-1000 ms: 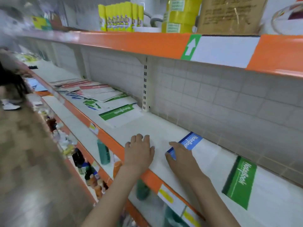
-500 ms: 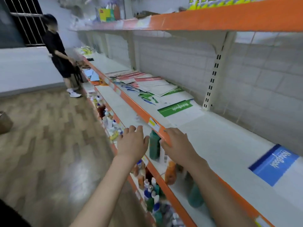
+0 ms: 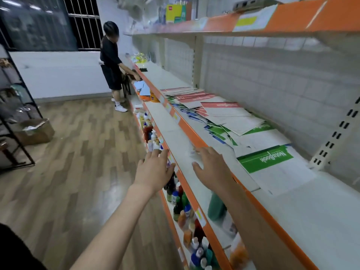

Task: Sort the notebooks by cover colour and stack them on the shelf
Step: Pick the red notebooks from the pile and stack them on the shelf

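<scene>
Nearest the camera, left hand (image 3: 155, 170) and right hand (image 3: 213, 168) are hovering spread, each grip empty. Beyond, green notebook (image 3: 266, 159) is lying on shelf (image 3: 311, 217); mixed pile (image 3: 212, 112) is awaiting sorting. Next move likely calls for reaching it.

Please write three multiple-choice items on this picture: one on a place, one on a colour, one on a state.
1. Where does the nearest notebook lie?
A. on the floor
B. on the shelf, right of the right hand
C. in the left hand

2. What colour is its cover band?
A. green
B. red
C. yellow

3. How are both hands?
A. closed on a notebook
B. fists
C. open, holding nothing

Key: 1 B, it lies flat on the shelf board; 2 A, the band with the word NoteBook is green; 3 C, the fingers are spread and empty.
</scene>
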